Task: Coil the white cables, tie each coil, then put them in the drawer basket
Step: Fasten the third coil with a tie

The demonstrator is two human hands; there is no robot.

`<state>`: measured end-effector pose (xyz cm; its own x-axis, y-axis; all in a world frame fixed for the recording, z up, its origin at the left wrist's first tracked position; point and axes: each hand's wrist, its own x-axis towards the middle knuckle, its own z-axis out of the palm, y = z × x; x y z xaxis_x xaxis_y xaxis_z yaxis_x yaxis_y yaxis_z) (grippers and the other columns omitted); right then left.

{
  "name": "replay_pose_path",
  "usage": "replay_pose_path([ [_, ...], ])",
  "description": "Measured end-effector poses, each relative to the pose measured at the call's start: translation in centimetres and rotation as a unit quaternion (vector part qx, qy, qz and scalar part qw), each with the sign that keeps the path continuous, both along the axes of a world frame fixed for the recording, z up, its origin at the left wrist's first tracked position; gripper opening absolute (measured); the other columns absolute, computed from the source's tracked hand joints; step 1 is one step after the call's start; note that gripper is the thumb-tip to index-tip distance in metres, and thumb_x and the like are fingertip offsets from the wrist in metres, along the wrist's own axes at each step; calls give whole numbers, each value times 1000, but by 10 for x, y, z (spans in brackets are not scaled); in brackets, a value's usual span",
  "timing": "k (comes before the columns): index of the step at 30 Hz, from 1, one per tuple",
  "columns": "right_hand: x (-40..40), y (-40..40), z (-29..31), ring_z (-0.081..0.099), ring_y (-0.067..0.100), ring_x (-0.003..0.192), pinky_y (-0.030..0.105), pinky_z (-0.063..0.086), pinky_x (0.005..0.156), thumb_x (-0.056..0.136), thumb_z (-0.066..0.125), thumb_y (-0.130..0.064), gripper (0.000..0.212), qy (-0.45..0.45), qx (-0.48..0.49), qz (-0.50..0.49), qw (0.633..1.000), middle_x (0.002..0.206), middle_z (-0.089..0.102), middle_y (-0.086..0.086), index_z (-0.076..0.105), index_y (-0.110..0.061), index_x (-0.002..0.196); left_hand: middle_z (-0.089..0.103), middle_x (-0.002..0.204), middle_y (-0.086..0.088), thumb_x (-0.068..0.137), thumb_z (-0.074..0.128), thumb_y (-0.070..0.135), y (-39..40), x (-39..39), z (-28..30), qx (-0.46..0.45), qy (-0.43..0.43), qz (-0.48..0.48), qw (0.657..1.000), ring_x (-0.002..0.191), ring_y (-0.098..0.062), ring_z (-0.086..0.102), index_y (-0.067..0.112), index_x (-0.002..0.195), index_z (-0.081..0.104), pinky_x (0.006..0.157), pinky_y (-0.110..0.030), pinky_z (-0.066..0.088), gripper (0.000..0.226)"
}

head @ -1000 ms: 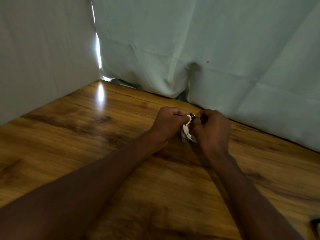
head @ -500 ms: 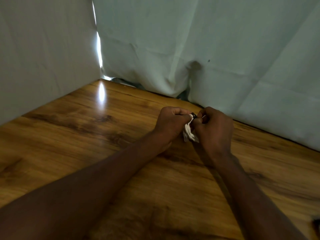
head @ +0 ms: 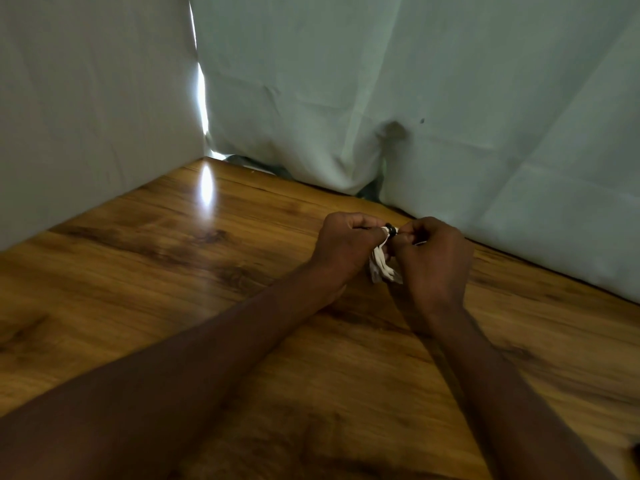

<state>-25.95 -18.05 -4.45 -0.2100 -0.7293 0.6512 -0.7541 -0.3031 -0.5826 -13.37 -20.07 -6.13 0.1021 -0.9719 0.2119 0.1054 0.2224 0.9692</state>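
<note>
A small bundle of coiled white cable (head: 381, 265) hangs between my two hands, just above the wooden table (head: 173, 271). A black tie (head: 390, 229) sits at the top of the bundle. My left hand (head: 343, 247) pinches the cable at the tie from the left, fingers curled. From the right, my right hand (head: 433, 254) pinches the same spot, also with curled fingers. Most of the coil is hidden behind my fingers. No drawer basket is in view.
Pale cloth sheets (head: 450, 98) hang close behind and to the left, meeting at a bright gap (head: 201, 98). A dark object (head: 635, 448) peeks in at the right edge near the table's front.
Both hands stay pressed together on the cable. They have shifted very slightly to the right, and the fingers have worked a little at the tie.
</note>
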Motion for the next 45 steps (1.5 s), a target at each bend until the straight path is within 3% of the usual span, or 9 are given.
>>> replay_pose_path([
  [5, 0, 0, -1, 62, 10, 66, 28, 38, 63, 78, 73, -18, 5, 11, -2, -2, 1000, 67, 67, -7, 73, -23, 75, 79, 97, -9, 87, 73, 8, 0, -1, 0, 1, -10, 12, 1000, 95, -22, 76, 5, 105, 79, 92, -44, 61, 19],
  [11, 3, 0, 0, 63, 20, 69, 37, 51, 66, 76, 69, -18, 4, 18, -1, -31, 999, 69, 67, -3, 71, -21, 75, 79, 97, -7, 87, 74, 8, 6, -4, 3, -14, -18, 14, 1000, 95, -19, 76, 5, 108, 78, 89, -36, 62, 21],
  [19, 2, -1, 1, 62, 21, 81, 27, 25, 65, 87, 69, -13, 9, 92, -23, -26, 995, 91, 69, 5, 76, -16, 92, 79, 96, -8, 89, 73, 5, 10, -2, 5, -32, -17, 19, 999, 93, -20, 77, 5, 107, 79, 87, -37, 63, 19],
  [25, 3, 1, 6, 67, 22, 85, 37, 49, 76, 86, 68, -5, 28, 90, -68, 23, 993, 97, 72, 0, 70, -18, 110, 79, 96, -16, 92, 72, 3, 15, 1, 9, -19, 24, -18, 999, 89, -25, 77, 0, 110, 76, 79, -35, 63, 19],
  [28, 0, 1, 9, 68, 22, 84, 40, 53, 75, 86, 69, -6, 28, 92, -86, 56, 990, 99, 74, -1, 70, -18, 111, 78, 96, -20, 95, 68, 0, 16, 6, 14, -17, 52, -43, 998, 82, -23, 77, -4, 112, 73, 73, -29, 63, 19],
  [32, 3, 1, 6, 68, 22, 86, 42, 55, 77, 88, 71, -8, 23, 78, -95, 50, 991, 101, 73, 2, 73, -14, 110, 76, 100, -25, 97, 66, 3, 15, 9, 15, 4, 91, -66, 994, 84, -27, 75, -3, 114, 73, 77, -35, 64, 19],
  [34, 5, 1, 3, 67, 25, 91, 40, 52, 79, 88, 71, -11, 19, 68, -89, 43, 993, 103, 73, 3, 75, -14, 107, 75, 102, -27, 97, 66, 3, 14, 10, 15, 16, 111, -68, 991, 83, -27, 75, -5, 116, 71, 77, -36, 64, 21],
  [38, 3, 1, 4, 60, 24, 100, 23, 31, 76, 87, 69, -14, 18, 63, -78, 19, 995, 108, 67, 3, 76, -16, 104, 76, 96, -24, 97, 63, -2, 14, 12, 18, 46, 170, -79, 981, 72, -20, 75, -8, 118, 68, 70, -29, 64, 23],
  [45, 1, 1, 3, 58, 24, 97, 28, 34, 72, 88, 67, -16, 19, 75, -83, 7, 994, 107, 63, 2, 78, -19, 104, 77, 94, -21, 97, 62, -3, 15, 12, 19, 65, 198, -107, 972, 75, -20, 77, -9, 121, 67, 70, -28, 64, 25],
])
